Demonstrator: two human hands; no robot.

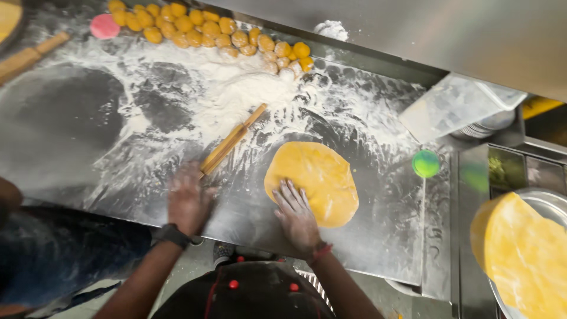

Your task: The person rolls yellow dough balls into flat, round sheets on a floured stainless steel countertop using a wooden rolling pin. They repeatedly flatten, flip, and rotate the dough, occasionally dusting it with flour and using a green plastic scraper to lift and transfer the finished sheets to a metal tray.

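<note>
A flat yellow dough round (316,177) lies on the floured steel table (88,130). My right hand (297,214) rests flat on its near left edge, fingers spread. Blurred and dusted with flour, my left hand (188,198) hovers palm down over the table, just below the near end of a thin wooden rolling pin (232,141) that lies diagonally. It holds nothing that I can see. Several yellow dough balls (201,31) line the far edge beside a heap of loose flour (236,88).
A pink dough ball (104,26) and a thicker rolling pin (29,56) sit far left. A green ball (426,163) lies at the table's right edge. Rolled yellow rounds (525,254) are stacked on a tray at right. Another person's dark-clothed leg (53,248) is at left.
</note>
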